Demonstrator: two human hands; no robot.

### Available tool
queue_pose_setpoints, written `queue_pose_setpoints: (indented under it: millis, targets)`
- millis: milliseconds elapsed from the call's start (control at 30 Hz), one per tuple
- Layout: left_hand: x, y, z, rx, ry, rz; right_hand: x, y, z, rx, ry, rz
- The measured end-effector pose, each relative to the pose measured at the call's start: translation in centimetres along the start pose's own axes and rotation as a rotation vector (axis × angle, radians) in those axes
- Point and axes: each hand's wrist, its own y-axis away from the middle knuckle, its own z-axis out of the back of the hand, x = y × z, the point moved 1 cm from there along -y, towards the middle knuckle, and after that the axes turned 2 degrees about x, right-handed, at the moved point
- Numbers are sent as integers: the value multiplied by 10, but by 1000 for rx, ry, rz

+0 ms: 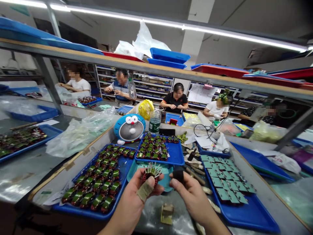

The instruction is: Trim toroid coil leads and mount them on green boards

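In front of me, my left hand is closed round a wire-wound coil with dark red windings, a green strip and pale leads fanning out at its top. Tan tape wraps the left thumb. To the right of the coil, a small gap away, my right hand has its thumb and fingers pressed together, with a black cover on one finger. What they pinch, if anything, I cannot make out. Behind the hands lies a teal tray, partly hidden by them.
A blue tray of similar coils stands left, a smaller blue tray behind. At right, another blue tray holds green-topped parts. Hand tools, a cartoon-faced fan and a bottle stand nearby. Several people sit beyond the shelf.
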Motion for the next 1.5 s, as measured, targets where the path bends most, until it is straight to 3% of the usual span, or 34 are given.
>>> queue_pose_setpoints:
  millis: [300, 567, 833, 1100, 1233, 1367, 1500]
  targets:
    - [6, 9, -8, 48, -183, 19, 18, -12, -24, 50, -82, 53]
    - [2, 15, 3, 169, -344, 54, 36, -10, -22, 111, 181, 160]
    - [-2, 15, -2, 150, -339, 91, 51, -9, -27, 73, 338, 220]
    - [3, 8, 1, -9, -281, 55, 34, -22, -28, 99, 69, 107]
    - [1, 10, -3, -61, -293, 33, 19, -23, -22, 42, -48, 71]
    - [1, 6, 1, -34, -323, -4, 5, -14, -20, 12, -151, 5]
    - [12, 1, 12, 3, -357, -32, 7, -3, -24, 122, -259, -27]
